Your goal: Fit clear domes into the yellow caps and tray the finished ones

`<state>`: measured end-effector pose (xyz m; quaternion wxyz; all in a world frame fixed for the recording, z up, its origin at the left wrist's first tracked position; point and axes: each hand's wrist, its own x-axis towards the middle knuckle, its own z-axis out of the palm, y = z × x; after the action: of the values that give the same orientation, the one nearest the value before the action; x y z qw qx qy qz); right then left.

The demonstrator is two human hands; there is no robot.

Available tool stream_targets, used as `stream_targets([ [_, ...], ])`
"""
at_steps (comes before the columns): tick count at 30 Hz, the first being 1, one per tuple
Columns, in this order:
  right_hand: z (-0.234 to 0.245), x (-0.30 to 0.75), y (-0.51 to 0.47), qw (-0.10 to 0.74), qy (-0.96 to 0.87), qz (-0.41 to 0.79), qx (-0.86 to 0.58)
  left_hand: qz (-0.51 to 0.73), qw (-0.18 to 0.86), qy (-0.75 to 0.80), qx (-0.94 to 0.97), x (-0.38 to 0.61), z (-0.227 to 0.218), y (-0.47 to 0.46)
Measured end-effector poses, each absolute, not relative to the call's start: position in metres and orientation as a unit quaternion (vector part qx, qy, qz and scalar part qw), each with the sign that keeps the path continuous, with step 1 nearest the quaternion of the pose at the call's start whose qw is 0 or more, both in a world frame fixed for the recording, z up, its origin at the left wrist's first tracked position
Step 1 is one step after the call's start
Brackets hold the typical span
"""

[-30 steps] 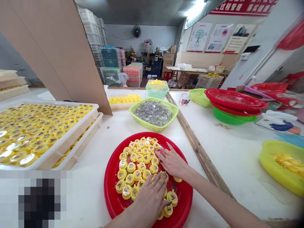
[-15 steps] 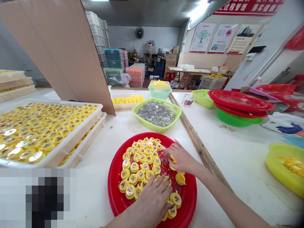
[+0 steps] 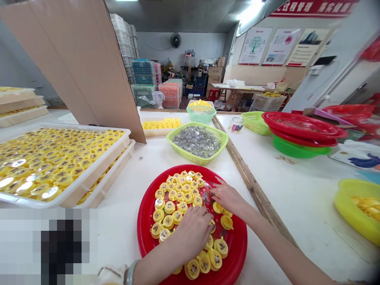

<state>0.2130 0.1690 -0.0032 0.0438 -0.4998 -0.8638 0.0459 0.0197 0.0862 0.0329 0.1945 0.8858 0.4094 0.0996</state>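
Observation:
A round red tray (image 3: pixel 148 221) lies in front of me, covered with several small yellow caps (image 3: pixel 175 196) set in rows. My left hand (image 3: pixel 192 229) rests palm down on the caps in the tray's middle, fingers curled over them. My right hand (image 3: pixel 228 198) lies on the tray's right side, fingers bent and touching a loose yellow cap (image 3: pixel 218 207). More loose caps lie near the tray's front edge (image 3: pixel 204 263).
A white tray (image 3: pixel 89 178) packed with yellow caps stands at the left on another one. A green basket (image 3: pixel 221 140) of clear pieces sits behind the red tray. A wooden strip (image 3: pixel 252 186) runs along the right. Stacked red and green trays (image 3: pixel 297 130) and a yellow basin (image 3: pixel 350 213) lie further right.
My left hand has moved forward onto the middle caps and curled its fingers. My right hand shifted slightly toward me. Several caps now lie loose at the tray's front.

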Motion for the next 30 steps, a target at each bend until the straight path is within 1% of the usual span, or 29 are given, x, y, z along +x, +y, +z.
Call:
stream_targets([
  [2,-0.007,0.216,0.171,0.072,-0.859,0.068,-0.503,0.090,0.176,0.416,0.888,0.027,0.033,0.092],
  [5,-0.012,0.220,0.173,0.142,-0.841,0.111,-0.511,0.088,0.166,0.424,0.886,0.035,0.029,0.099],
  [12,-0.002,0.231,0.165,0.382,-0.720,0.229,-0.532,0.099,0.150,0.454,0.872,0.056,0.007,0.123],
  [15,0.007,0.237,0.149,0.448,-0.662,0.284,-0.529,0.102,0.144,0.464,0.868,0.066,-0.001,0.129],
  [22,0.018,0.248,0.101,0.486,-0.563,0.406,-0.531,0.108,0.156,0.447,0.874,0.064,-0.005,0.128],
  [26,0.014,0.249,0.087,0.464,-0.548,0.412,-0.561,0.118,0.174,0.450,0.868,0.061,-0.007,0.130],
  [30,0.014,0.248,0.080,0.481,-0.544,0.419,-0.544,0.152,0.196,0.451,0.857,0.058,-0.003,0.130],
])
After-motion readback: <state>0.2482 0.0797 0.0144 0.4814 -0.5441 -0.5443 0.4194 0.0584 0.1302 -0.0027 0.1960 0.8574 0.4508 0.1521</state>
